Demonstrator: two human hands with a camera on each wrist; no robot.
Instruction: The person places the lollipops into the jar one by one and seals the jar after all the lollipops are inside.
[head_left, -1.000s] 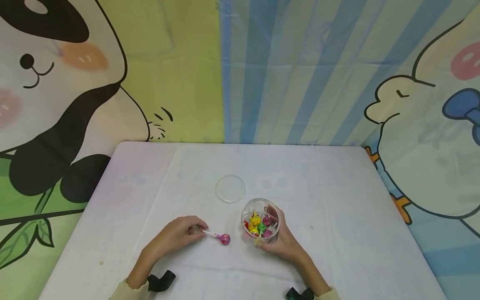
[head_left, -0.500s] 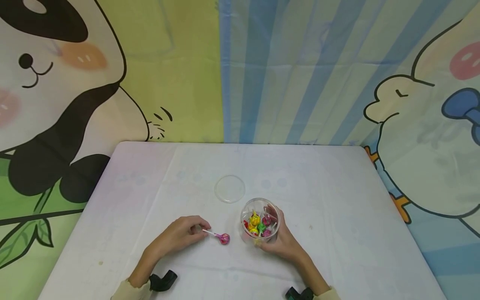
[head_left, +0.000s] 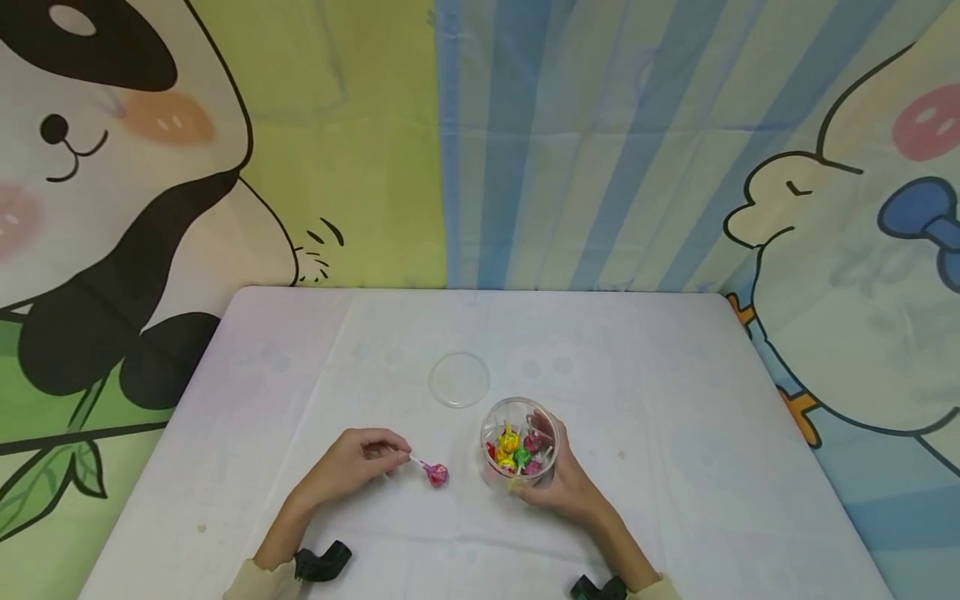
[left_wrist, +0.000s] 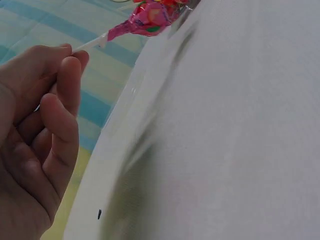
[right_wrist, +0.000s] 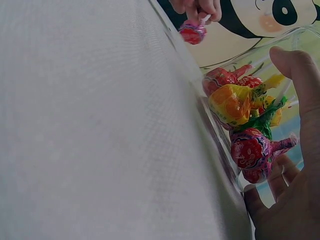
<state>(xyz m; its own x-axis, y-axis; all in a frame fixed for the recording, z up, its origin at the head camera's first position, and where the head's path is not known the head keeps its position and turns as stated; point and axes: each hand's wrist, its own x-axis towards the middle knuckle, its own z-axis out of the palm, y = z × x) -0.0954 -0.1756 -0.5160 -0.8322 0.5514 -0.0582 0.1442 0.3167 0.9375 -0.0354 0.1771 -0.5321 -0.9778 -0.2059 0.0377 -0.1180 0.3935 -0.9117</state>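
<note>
My left hand (head_left: 358, 460) pinches the white stick of a lollipop (head_left: 437, 475) between thumb and fingertips; its pink wrapped head points right, toward the jar. In the left wrist view the lollipop (left_wrist: 150, 19) shows a printed pink wrapper twisted at the stick. My right hand (head_left: 564, 479) grips a clear round jar (head_left: 495, 417) from its right side, thumb at the front and fingers behind. Inside the open-topped jar lie several wrapped lollipops (right_wrist: 231, 104), red, yellow, green and purple-pink, bunched at the bottom.
A clear round lid (head_left: 459, 380) lies flat on the white-covered table (head_left: 637, 375), behind and left of the jar. Printed cloth walls (head_left: 570, 150) rise along the table's back edge and sides. Black wrist devices (head_left: 322, 562) show at both cuffs.
The left hand now pinches the lollipop's stick, and its head has shifted slightly left and up in the head view. The right hand and jar have stayed in place.
</note>
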